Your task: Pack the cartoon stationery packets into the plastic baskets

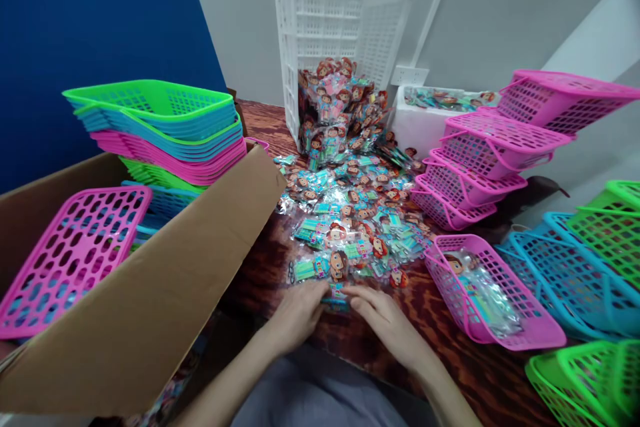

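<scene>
Close to the table's near edge, my left hand (301,312) and my right hand (383,319) face each other around a clear plastic packet (337,295) with turquoise contents. My left fingers curl on its left side; my right thumb and fingers pinch its right side. Part of the packet is hidden by the fingers. Just beyond lies another packet (313,268) with a brown-haired cartoon figure and a green striped body. A spread of similar packets (360,197) covers the table behind it.
A white plastic crate (345,7) lies on its side, spilling packets. At left, a cardboard box (200,267) holds stacked coloured baskets (165,120). To the right, a pink basket (537,330) contains packets. Stacked pink baskets (500,140), blue baskets (565,273) and green baskets (590,373) stand around it.
</scene>
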Motion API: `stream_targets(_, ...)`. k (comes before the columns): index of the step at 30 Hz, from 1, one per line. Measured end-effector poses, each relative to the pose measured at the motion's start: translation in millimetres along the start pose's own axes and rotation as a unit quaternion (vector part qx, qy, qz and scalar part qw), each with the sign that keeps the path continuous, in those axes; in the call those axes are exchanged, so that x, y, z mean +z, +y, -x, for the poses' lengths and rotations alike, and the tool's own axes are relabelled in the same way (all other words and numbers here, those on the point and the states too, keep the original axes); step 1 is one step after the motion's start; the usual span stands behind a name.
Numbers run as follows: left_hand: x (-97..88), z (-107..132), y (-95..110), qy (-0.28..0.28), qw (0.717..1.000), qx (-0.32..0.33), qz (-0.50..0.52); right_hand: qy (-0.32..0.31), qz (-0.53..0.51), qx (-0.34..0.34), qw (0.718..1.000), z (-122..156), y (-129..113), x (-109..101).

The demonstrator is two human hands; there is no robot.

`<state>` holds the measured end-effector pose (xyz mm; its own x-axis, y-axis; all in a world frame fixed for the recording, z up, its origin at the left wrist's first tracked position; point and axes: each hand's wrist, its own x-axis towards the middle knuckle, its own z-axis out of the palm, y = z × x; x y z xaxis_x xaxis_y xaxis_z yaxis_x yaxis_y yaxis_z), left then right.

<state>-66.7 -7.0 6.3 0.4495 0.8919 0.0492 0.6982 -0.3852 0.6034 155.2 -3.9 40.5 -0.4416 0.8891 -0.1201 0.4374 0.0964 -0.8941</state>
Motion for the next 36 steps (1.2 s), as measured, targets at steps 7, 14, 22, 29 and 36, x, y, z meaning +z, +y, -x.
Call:
stream_targets(7, 3.5, 0, -3, 0.035, 0.997, 0.054, 0.041, -0.008, 0.311, 0.006, 0.95, 2, 9, 15)
stream_targets(14, 7.0, -3, -53, 0.11, 0.989, -0.096, 0.037, 0.053, 0.344, -0.014, 0.937, 1, 31, 17)
stream_targets(22, 12.7, -6, -35, 0.13, 0.982, -0.104, 0.088, 0.02, 0.363, -0.039, 0.931, -4, 32, 23)
stream_targets(29, -4.5, -11, -42, 0.103, 0.976, -0.109, 0.159, 0.038, 0.383, -0.062, 0.921, 41, 37, 11)
stream_targets(36, -19.6, -23, -41, 0.028, 0.975, -0.088, 0.202, 0.034, 0.308, 0.021, 0.951, 57, 74, -9)
